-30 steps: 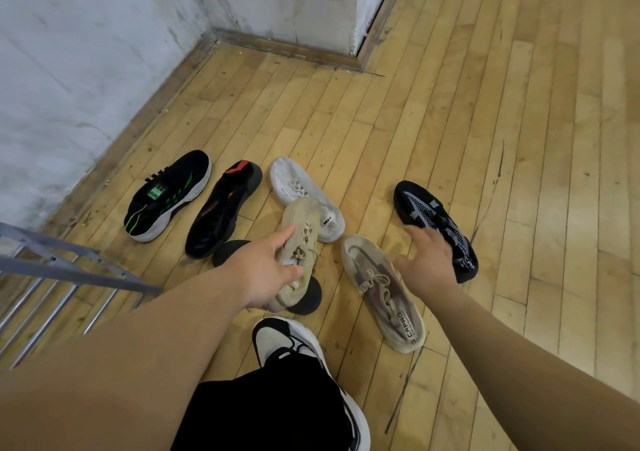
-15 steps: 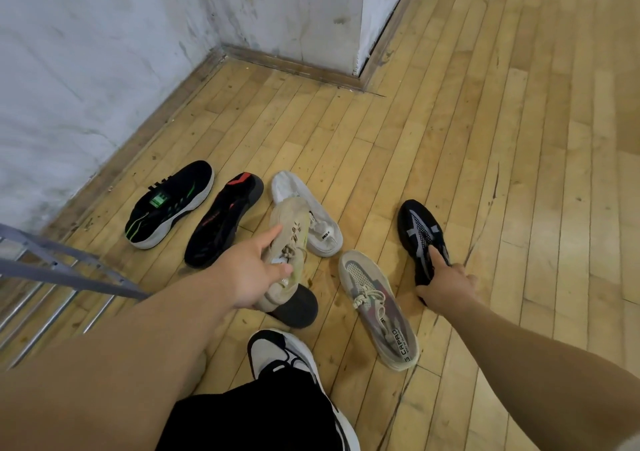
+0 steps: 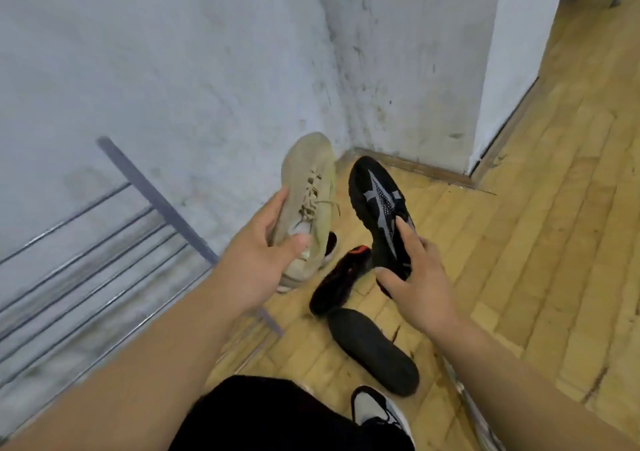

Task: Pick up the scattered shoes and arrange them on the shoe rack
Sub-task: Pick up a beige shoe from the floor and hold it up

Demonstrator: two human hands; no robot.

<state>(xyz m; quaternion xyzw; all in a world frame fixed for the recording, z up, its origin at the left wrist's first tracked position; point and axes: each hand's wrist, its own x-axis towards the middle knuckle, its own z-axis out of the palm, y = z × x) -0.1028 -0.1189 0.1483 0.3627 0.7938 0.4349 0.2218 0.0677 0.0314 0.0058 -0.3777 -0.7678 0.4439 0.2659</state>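
Worn sneaker (image 3: 375, 412) nearest, below both hands. Black sole-up shoe (image 3: 372, 348) on floor under right hand. Left hand (image 3: 256, 260) gripping beige lace-up sneaker (image 3: 308, 201) — held aloft; right hand (image 3: 415, 277) gripping black knit shoe (image 3: 379, 215) beside it. Black-and-red shoe (image 3: 337, 279) on floor between hands. Metal shoe rack (image 3: 156, 201) left of left hand, blurred.

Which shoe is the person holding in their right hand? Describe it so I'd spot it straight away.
Start at the corner where the grey walls meet the wooden floor. In front of it two shoes are held up side by side; the right hand grips the black shoe. Unlike the beige laced shoe in the left hand, it is black with a grey mesh pattern on top.
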